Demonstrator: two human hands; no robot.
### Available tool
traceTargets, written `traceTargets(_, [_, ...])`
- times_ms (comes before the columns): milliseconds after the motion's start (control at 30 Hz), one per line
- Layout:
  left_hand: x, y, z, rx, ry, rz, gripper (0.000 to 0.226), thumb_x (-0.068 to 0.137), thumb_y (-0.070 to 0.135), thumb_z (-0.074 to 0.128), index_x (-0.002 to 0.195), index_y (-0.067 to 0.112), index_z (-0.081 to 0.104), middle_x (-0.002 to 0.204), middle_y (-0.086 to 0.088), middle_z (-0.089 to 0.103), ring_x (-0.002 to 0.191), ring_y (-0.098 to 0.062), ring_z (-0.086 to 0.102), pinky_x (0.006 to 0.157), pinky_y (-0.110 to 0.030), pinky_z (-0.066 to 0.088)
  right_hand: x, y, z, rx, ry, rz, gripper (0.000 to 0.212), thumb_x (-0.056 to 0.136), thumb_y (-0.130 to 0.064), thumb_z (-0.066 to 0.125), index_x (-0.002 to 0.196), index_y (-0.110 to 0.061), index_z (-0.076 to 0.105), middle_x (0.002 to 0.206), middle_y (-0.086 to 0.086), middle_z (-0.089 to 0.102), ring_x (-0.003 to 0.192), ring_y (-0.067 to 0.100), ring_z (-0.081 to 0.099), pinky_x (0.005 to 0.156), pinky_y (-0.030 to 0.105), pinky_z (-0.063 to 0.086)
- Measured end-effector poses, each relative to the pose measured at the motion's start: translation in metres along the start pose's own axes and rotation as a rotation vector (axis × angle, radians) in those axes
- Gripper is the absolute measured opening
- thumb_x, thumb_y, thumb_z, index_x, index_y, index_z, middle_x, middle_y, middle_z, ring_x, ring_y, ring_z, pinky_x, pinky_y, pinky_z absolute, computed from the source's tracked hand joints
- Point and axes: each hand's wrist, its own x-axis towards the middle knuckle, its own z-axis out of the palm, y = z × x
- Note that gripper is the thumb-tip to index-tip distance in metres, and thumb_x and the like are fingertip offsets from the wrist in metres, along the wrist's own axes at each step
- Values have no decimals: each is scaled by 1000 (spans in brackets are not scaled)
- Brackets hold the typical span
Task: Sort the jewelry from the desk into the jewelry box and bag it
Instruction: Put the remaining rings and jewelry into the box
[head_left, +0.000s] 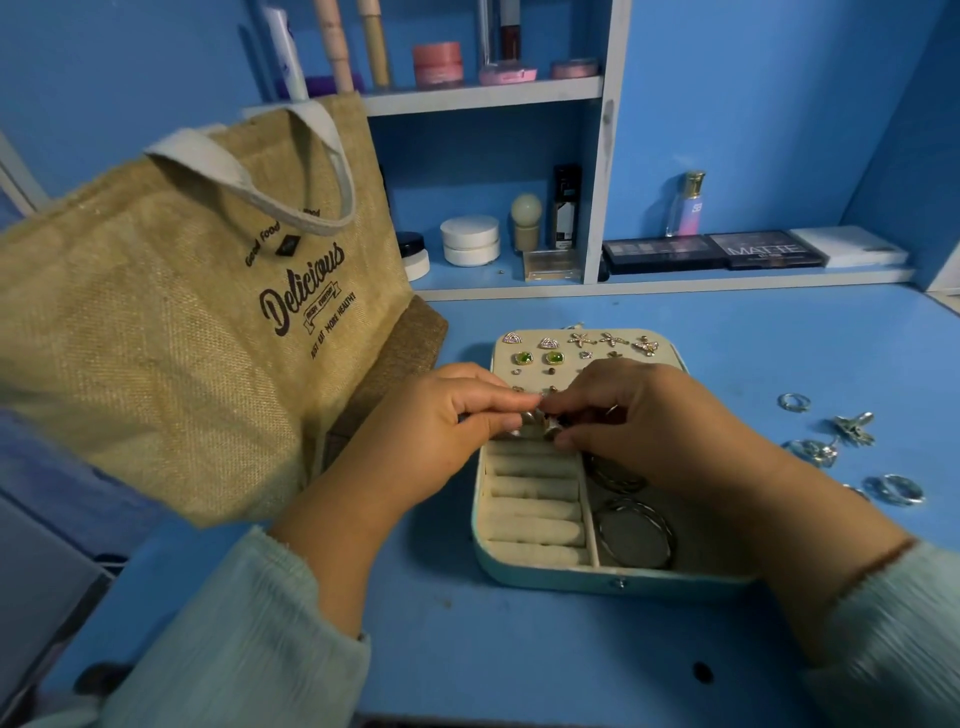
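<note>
Silver ring (537, 422) pinched between left hand (441, 426) and right hand (639, 415) over open jewelry box (545, 564); bangles (635, 530) inside at five o'clock.

You wear a pale mint-green top with long sleeves, and the fabric looks finely ribbed or crinkled, though blur near the frame edges makes the weave hard to judge. Your left sleeve (218, 639) ends loose and wide below the wrist, its hem slightly frayed. Your right sleeve (893, 639) matches it, with what may be a thin dark band at the cuff. Your left hand (441, 431) and right hand (649, 415) are bare of gloves.
</note>
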Motion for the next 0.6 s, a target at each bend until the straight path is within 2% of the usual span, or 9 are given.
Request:
traceTargets(67, [0,1,-1,11,7,-10,36,77,13,73,86,46,64,88,22,63,91,10,57,82,-2,38,0,0,-1,-2,-3,-13,31,74,-12,76,102,-24,72,87,-6,63,80,0,56,74,4,37])
traceTargets(233, [-1,4,-6,74,-20,-37,34,76,18,74,85,49,62,87,25,62,90,11,55,78,1,34,0,0,1,53,11,31,33,73,-9,77,101,-26,71,82,-12,62,78,-1,54,71,7,41])
traceTargets(333, [-2,4,-6,68,-23,-44,32,76,19,74,85,48,63,87,23,63,90,10,55,79,0,36,-1,-1,0,91,21,57,27,71,-8,78,84,-30,68,80,-3,67,75,6,57,69,15,44])
traceTargets(467, [0,-1,-3,85,-17,-33,24,76,17,74,90,36,69,85,26,62,91,8,57,80,-2,38,0,0,0,84,38,63,18,70,-10,79,82,-21,73,80,0,68,76,8,57,71,19,44])
traceTargets(600, [1,-4,-2,107,3,-4,20,79,14,71,97,24,73,86,24,60,90,10,55,81,-1,37,0,0,0,76,34,50,18,70,-11,79,85,-20,74,81,-5,67,77,6,57,72,17,44])
